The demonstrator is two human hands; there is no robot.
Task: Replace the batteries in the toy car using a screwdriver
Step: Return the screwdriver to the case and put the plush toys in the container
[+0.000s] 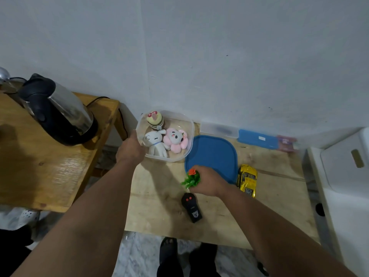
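Two bare forearms reach forward from the bottom corners, with dark sandalled feet (179,254) below them on a marbled floor. Both arms stretch over a pale wooden bench (159,206).

At about 11 o'clock from the bench's middle, the left hand (130,148) grips the near left rim of a clear plastic tub (189,124), fingers curled over the edge, wrist straight. Inside the tub lie three small plush toys (165,136): white, pink and striped. The grip looks meant to steady or shift the tub.

Near the centre, the right hand (207,182) is closed around a small green plastic plant with an orange flower (191,176), palm down and knuckles up. It hovers over the near edge of a blue lid (211,150), which lies flat just right of the tub. Judging by this, clutter is being sorted before the battery job starts.

At 3 o'clock from the right hand, touching the lid's right edge, sits the yellow toy car (247,179), on its wheels and untouched. At 6 o'clock from that hand lies a black remote control (191,209) with red buttons. No screwdriver or batteries can be made out.

At 1 o'clock, blurred flat boxes (257,138) line the wall. At 9 o'clock, a steel kettle (60,112) stands on a separate wooden side table (40,166).
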